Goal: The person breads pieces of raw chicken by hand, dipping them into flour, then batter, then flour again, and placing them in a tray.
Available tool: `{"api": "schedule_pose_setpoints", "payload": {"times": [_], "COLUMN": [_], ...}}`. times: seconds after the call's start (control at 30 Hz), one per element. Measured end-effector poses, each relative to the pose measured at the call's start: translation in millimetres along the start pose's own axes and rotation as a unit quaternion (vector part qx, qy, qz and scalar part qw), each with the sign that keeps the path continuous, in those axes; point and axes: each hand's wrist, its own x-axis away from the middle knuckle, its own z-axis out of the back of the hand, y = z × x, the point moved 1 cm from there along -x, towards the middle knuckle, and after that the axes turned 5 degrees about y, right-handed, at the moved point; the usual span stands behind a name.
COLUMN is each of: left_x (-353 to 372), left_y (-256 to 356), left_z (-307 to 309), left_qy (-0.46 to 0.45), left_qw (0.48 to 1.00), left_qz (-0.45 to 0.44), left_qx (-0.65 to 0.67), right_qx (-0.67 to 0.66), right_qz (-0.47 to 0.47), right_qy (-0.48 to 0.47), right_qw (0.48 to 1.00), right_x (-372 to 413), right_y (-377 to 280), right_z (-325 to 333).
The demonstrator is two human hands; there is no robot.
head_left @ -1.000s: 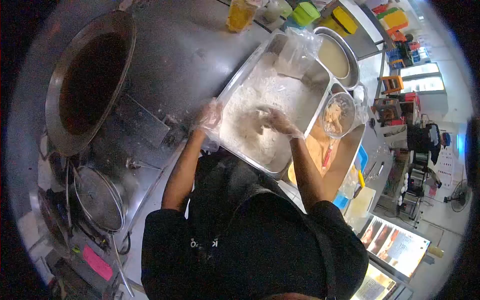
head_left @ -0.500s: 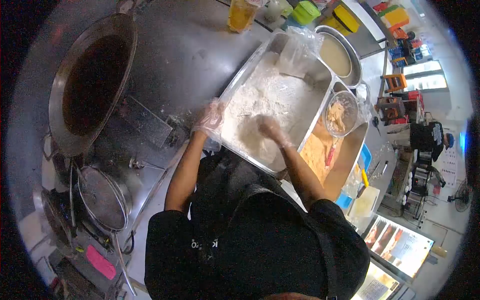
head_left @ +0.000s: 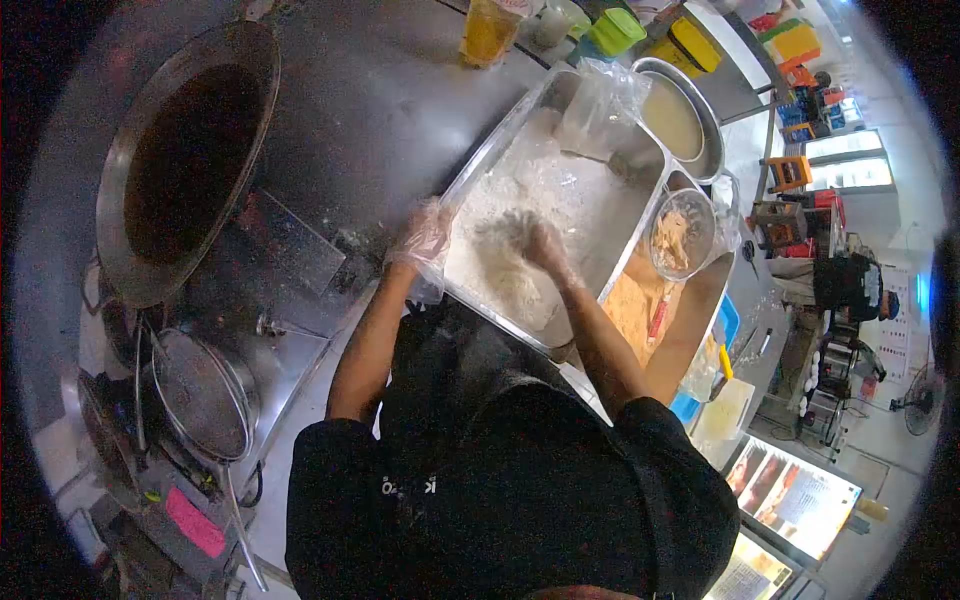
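My left hand (head_left: 424,238), in a clear plastic glove, holds the left rim of a deep metal tray (head_left: 484,152). Inside the tray lies white flour-like powder (head_left: 545,190). My right hand (head_left: 541,246) is down in this powder, near the middle of the tray. Its fingers are smeared by motion and partly hidden, so what they hold cannot be made out. A clear plastic bag (head_left: 598,112) rests at the tray's far end. Alongside, a second compartment has orange-tan powder (head_left: 630,308), a red-handled tool (head_left: 658,315) and a clear bowl (head_left: 683,235) with tan contents.
A large wok (head_left: 265,110) of dark liquid stands at the left, above a strainer (head_left: 205,395). Beyond the tray are a round pan (head_left: 712,145) of pale liquid and a jug (head_left: 488,35) of yellow liquid. Another person (head_left: 848,283) is at the far right.
My right hand has shifted slightly away from my body through the powder, leaving its surface disturbed. My left hand stays on the rim. The camera view has moved slightly.
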Motion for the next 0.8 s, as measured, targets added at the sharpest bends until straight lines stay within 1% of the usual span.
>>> {"api": "schedule_pose_setpoints", "payload": {"times": [0.03,0.07,0.1,0.13,0.2,0.27,0.3,0.33,0.37,0.4,0.5,0.53,0.6,0.63,0.67,0.7,0.73,0.77,0.8], "left_x": [1,0,-1,-2,-4,-1,-2,-6,-5,-2,-2,-3,-2,-2,-1,0,-2,-2,-2], "left_y": [-3,-3,-3,-6,-12,-5,-1,-16,-8,0,3,2,0,0,-2,-5,-8,-8,-5], "left_z": [-2,-4,-4,-7,-9,-2,0,-10,-3,3,7,5,2,0,-3,-5,-3,1,1], "left_qy": [0.007,0.013,0.019,0.013,0.006,-0.005,-0.009,-0.003,-0.012,-0.021,-0.030,-0.032,-0.016,-0.010,-0.011,-0.006,0.004,0.010,0.011], "left_qw": [1.000,0.999,0.998,0.999,1.000,0.999,0.999,0.999,0.999,1.000,0.999,0.998,1.000,1.000,1.000,0.999,0.999,0.999,1.000], "left_qz": [-0.008,-0.018,-0.030,-0.025,-0.014,-0.019,-0.019,-0.040,-0.029,-0.018,-0.003,-0.003,-0.010,-0.016,-0.027,-0.034,-0.039,-0.030,-0.025], "left_qx": [0.014,0.029,0.042,0.035,0.017,0.032,0.041,0.029,0.017,0.005,-0.037,-0.052,-0.018,-0.001,0.004,0.010,0.014,0.002,-0.008], "right_qx": [0.153,0.302,0.338,0.372,0.321,0.428,0.435,0.442,0.448,0.388,0.370,0.373,0.464,0.549,0.625,0.690,0.740,0.819,0.859], "right_qz": [-0.073,-0.141,-0.060,0.022,0.083,0.059,0.060,0.061,0.062,0.115,0.124,0.087,0.119,0.191,0.263,0.337,0.409,0.433,0.465], "right_qy": [-0.008,-0.041,-0.037,-0.033,-0.033,-0.044,-0.048,-0.052,-0.056,-0.007,-0.017,-0.035,-0.043,-0.039,-0.040,-0.042,-0.041,-0.057,-0.068], "right_qw": [0.986,0.942,0.938,0.927,0.943,0.901,0.897,0.894,0.890,0.915,0.921,0.923,0.877,0.813,0.734,0.639,0.532,0.373,0.204], "right_x": [-6,-13,-13,-14,-14,-8,-4,0,3,6,7,7,16,20,21,18,12,16,20], "right_y": [-32,-67,-34,22,51,49,48,35,21,25,-28,-29,-31,-41,-54,-68,-78,-46,-14], "right_z": [9,19,15,4,0,-1,0,3,5,10,25,24,26,30,37,45,50,43,35]}}
